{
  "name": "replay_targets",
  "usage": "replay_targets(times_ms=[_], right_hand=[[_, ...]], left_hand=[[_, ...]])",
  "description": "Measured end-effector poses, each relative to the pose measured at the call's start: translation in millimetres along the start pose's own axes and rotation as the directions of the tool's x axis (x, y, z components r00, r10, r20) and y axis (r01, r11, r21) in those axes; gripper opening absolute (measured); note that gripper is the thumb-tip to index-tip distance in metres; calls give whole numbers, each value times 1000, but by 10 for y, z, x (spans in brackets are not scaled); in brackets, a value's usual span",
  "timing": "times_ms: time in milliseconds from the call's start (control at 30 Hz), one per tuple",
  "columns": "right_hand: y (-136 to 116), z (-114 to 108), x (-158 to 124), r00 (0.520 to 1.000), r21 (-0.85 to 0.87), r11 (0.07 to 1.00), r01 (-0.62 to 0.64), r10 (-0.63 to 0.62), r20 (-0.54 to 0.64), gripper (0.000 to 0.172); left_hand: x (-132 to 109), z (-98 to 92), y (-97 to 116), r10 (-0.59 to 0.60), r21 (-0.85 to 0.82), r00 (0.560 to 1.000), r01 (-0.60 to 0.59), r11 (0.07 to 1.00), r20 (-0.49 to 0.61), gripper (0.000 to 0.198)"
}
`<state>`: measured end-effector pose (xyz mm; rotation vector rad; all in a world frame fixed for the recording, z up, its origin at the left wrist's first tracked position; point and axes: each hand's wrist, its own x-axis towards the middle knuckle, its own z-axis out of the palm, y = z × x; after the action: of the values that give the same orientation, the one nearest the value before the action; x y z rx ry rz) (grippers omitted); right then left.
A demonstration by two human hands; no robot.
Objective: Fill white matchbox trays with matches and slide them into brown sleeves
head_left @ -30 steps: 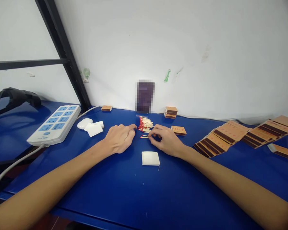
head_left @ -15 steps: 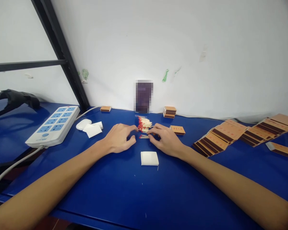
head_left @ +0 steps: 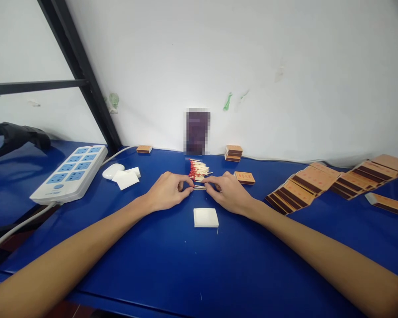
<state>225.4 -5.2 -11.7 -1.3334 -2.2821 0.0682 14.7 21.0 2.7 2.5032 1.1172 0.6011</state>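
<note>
A few matches [head_left: 199,187] lie level between my two hands, just in front of a loose pile of red-headed matches [head_left: 200,170]. My left hand [head_left: 169,191] is closed in a pinch, thumb and forefinger at their left ends, covering the heads. At their right ends, the thumb and forefinger of my right hand [head_left: 230,192] close on the sticks. Nearer to me, a small white matchbox tray [head_left: 206,218] rests on the blue table [head_left: 146,256]. Just beyond my right hand lies an orange matchbox [head_left: 244,178].
Three stacked matchboxes [head_left: 234,153] and a single matchbox [head_left: 144,149] stand by the wall. Fanned flat matchbox sleeves [head_left: 305,187] spread at right, beside another matchbox [head_left: 388,204]. On the left are a power strip [head_left: 71,172], white paper pieces [head_left: 126,179] and a white rounded object [head_left: 112,171].
My left hand has moved right and its thumb and forefinger have closed at the match heads. My right hand stays at the other ends. The view has shifted slightly.
</note>
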Motion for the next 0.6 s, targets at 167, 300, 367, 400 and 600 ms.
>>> replay_targets(times_ms=[167, 300, 367, 400, 600], right_hand=[[5, 6, -2, 1000, 14, 1000, 24, -24, 4, 24], [-5, -6, -7, 999, 46, 998, 35, -35, -4, 22], [-8, -12, -11, 999, 66, 997, 39, -38, -13, 21], [-9, -14, -13, 999, 71, 997, 41, -39, -17, 21], [-7, -15, -20, 998, 76, 995, 56, -55, -19, 20]], left_hand=[[15, 5, -9, 7, -11, 1000, -7, 1000, 9, 16], [22, 1, -21, 14, -34, 1000, -14, 999, 21, 16], [26, 1, -29, 16, -39, 1000, -15, 999, 26, 15], [27, 2, -32, 17, -40, 999, -15, 999, 28, 15], [19, 8, -32, 16, -65, 999, -14, 998, 32, 16]])
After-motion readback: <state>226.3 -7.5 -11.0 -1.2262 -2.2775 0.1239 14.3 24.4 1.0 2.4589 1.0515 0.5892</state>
